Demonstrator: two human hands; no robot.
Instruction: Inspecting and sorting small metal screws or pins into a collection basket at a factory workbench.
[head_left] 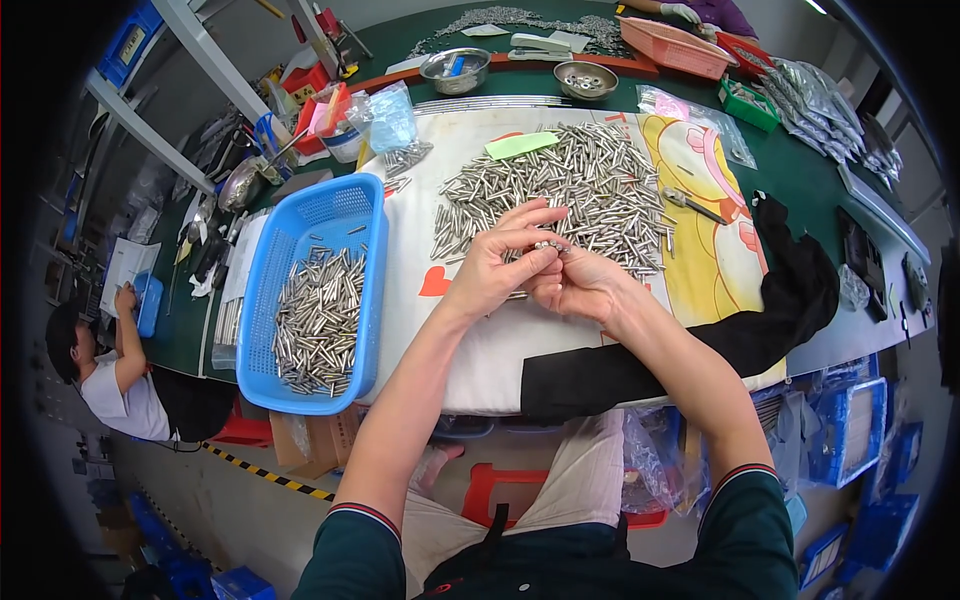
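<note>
My left hand (490,268) and my right hand (585,285) meet in front of a big heap of short silvery metal pins (590,185) on a printed cloth. Between them is a small bunch of the same metal pins (546,245), mostly covered by the fingers, with only the ends showing. Both hands are closed, fingertips pressed together around the bunch. To the left stands a blue plastic basket (377,300) with many loose metal pins (320,325) inside. A pale green slip of paper (521,146) lies on the heap.
A black cloth (640,365) stretches along the front right. A tool with a dark handle (695,205) lies right of the heap. Two metal bowls (455,70) and a pink basket (675,47) stand at the back. One co-worker (125,390) sits left, another (715,15) at the far side.
</note>
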